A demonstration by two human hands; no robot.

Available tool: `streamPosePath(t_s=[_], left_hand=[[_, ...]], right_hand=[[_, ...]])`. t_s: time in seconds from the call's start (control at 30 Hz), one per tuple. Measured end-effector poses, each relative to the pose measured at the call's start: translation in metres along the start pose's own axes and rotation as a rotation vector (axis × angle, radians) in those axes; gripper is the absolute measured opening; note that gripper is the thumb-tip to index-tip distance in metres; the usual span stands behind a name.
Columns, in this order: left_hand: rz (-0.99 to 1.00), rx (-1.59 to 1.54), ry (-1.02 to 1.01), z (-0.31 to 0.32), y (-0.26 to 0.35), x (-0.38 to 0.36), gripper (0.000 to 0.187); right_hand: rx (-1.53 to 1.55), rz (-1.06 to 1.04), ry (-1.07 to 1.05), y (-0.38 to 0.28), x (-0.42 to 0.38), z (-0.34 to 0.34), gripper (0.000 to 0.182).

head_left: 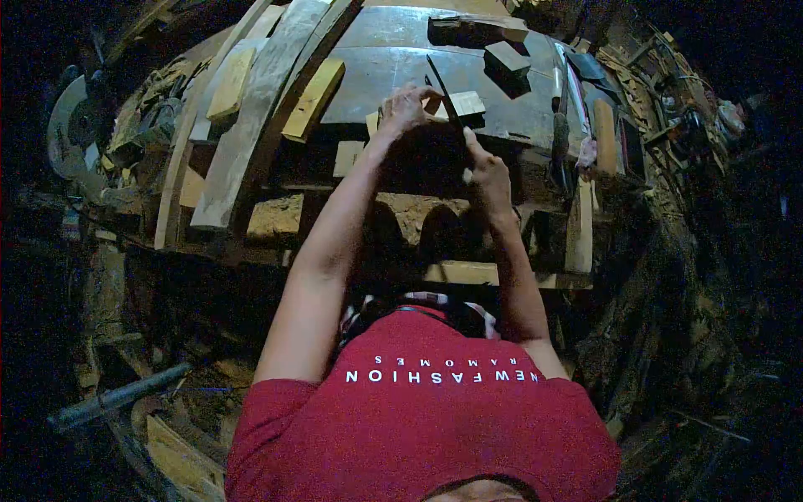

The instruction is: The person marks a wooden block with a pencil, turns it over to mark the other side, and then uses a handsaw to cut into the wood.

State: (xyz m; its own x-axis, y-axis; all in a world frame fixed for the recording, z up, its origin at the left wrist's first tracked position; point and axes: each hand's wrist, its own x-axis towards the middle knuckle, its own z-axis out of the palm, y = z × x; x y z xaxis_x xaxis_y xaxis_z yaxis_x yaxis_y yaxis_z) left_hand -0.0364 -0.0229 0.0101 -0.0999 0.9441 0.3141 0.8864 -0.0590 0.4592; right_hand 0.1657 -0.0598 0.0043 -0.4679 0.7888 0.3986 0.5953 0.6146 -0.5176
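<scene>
A long, thin dark blade-like tool (445,89) slants over the front part of the metal worktop (376,70). My right hand (487,176) is closed round its near end, with a finger stretched along it. Left of the tool, my left hand (407,109) is bent at the worktop's front edge, its thumb and fingertips close to the blade. Whether those fingers hold a small piece is too dark to tell. A small pale wood block (468,103) lies just right of the blade.
Long boards (251,125) and a yellowish block (314,99) lie at the left. Farther back are a dark-sided wood piece (477,30) and a pale block (507,58). Tools and a wooden piece (604,136) lie right. A round disc (71,138) stands far left.
</scene>
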Motion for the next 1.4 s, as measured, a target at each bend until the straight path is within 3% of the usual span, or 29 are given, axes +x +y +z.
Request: streamPosePath(t_s=[0.1,0.23,0.4,0.57,0.77,0.83,0.87,0.97,1.03,1.1,1.23,1.33,1.4], left_hand=[[0.023,0.074,0.107,-0.004,0.004,-0.002,0.041],[0.056,0.037,-0.065,-0.011,-0.003,0.007,0.055],[0.068,0.052,-0.056,-0.013,-0.001,0.000,0.053],[0.036,-0.018,-0.006,-0.011,0.000,0.001,0.052],[0.148,-0.120,0.099,0.028,-0.029,0.014,0.051],[0.151,-0.108,0.100,0.019,-0.024,0.010,0.050],[0.153,-0.099,0.091,0.014,-0.021,0.008,0.050],[0.093,-0.033,0.130,0.001,-0.006,0.000,0.052],[0.085,-0.039,0.109,0.003,-0.007,0.001,0.052],[0.110,-0.046,0.101,0.000,-0.007,0.000,0.051],[-0.026,-0.067,-0.030,-0.004,-0.001,0.001,0.048],[0.009,0.027,0.105,0.001,-0.002,-0.003,0.050],[0.076,-0.011,0.149,0.016,-0.017,0.000,0.051]], right_hand=[[-0.033,0.111,-0.088,-0.008,0.040,0.004,0.058],[-0.111,0.033,-0.055,-0.012,0.054,0.009,0.047],[-0.151,-0.020,0.024,-0.006,0.034,0.016,0.060],[-0.029,0.182,-0.089,-0.025,-0.002,-0.011,0.071],[-0.009,0.104,-0.044,0.008,0.046,0.016,0.061],[0.019,-0.053,0.032,0.024,0.062,0.032,0.058],[0.159,0.072,-0.059,0.025,0.060,0.029,0.056],[0.028,0.220,-0.138,-0.014,0.033,-0.006,0.059],[-0.047,0.134,-0.068,-0.009,0.009,-0.007,0.058],[0.067,0.072,-0.038,-0.010,-0.007,-0.013,0.061],[-0.052,0.099,-0.074,0.010,0.031,0.005,0.065],[0.159,-0.090,0.039,0.034,0.056,0.028,0.063],[0.034,-0.045,0.020,0.026,0.042,0.022,0.064]])
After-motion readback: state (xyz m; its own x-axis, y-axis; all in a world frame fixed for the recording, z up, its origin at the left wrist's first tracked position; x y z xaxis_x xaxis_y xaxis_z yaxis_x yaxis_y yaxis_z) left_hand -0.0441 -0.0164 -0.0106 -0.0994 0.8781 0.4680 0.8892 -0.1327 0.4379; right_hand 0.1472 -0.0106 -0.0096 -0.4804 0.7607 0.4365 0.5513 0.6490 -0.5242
